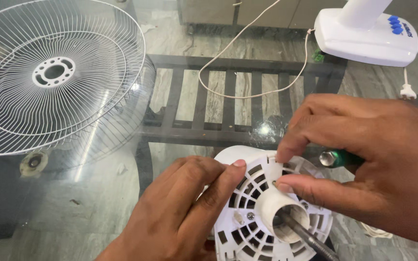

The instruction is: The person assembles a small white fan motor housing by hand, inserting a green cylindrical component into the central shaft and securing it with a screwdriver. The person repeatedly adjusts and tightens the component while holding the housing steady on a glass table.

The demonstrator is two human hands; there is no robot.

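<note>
A white vented fan motor housing (244,231) lies on the glass table (88,208) near the front edge, its metal shaft (307,238) sticking out of a white collar. My left hand (182,210) grips the housing's left side, thumb pressed on its face. My right hand (378,159) comes in from the right; thumb and forefinger pinch at a small spot on the housing's upper rim. A green-handled screwdriver (337,158) is tucked under that hand's fingers. What the fingertips pinch is too small to tell.
A white wire fan grille (54,72) lies at the left on the table. The white fan base (364,36) with blue buttons stands at the back right; its cord (247,94) loops across the glass to a plug (406,91). A dark slatted frame (228,104) shows under the glass.
</note>
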